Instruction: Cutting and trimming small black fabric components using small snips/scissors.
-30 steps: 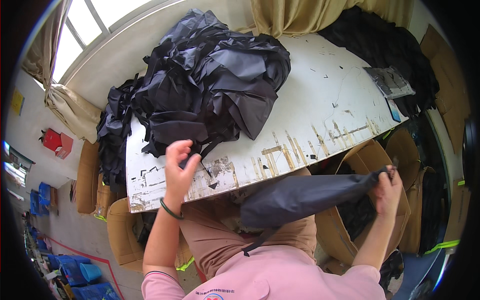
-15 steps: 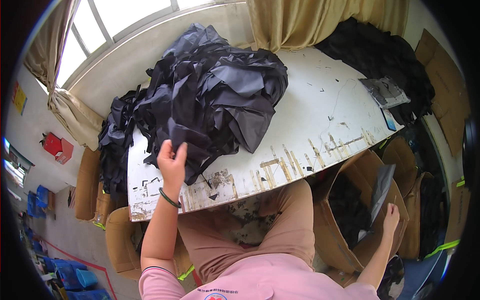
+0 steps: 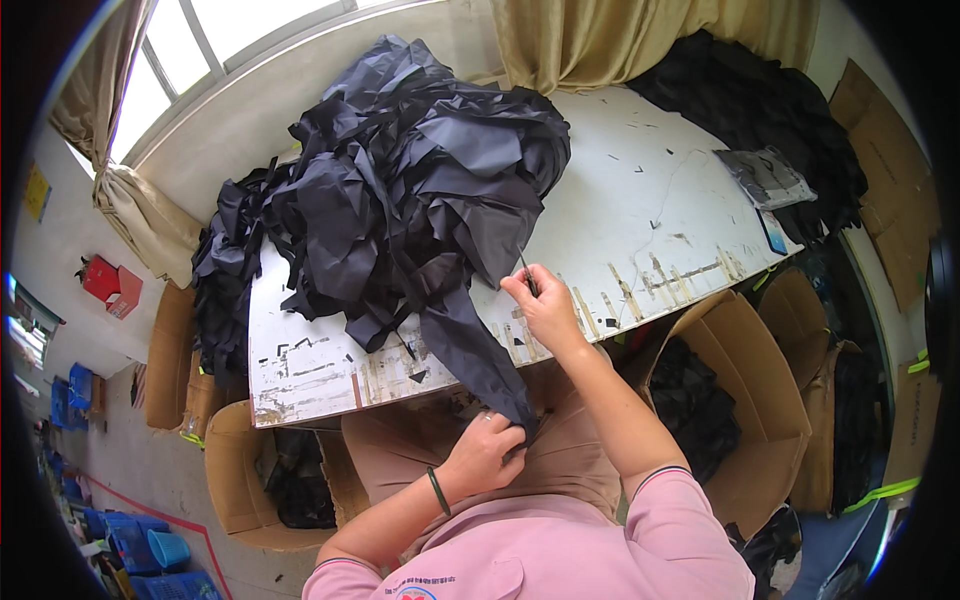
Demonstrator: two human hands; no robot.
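A big heap of black fabric pieces covers the left half of the white table. From its near side a long strip of black fabric hangs over the table's front edge toward my lap. My left hand is closed around the lower end of that strip. Just beyond the table edge, to the right of the strip, my right hand grips a slim dark pointed tool, its tip pointing up toward the heap. Whether it is scissors or tweezers is too small to tell.
An open cardboard box with black fabric stands at my right, another box at my left. A second black pile, a grey plastic package and a phone lie at the table's right end. Small black scraps dot the table.
My left hand has come from the heap down to my lap, drawing the fabric strip along. My right hand has moved from the right-hand box, where a grey-black piece was dropping, to the table edge.
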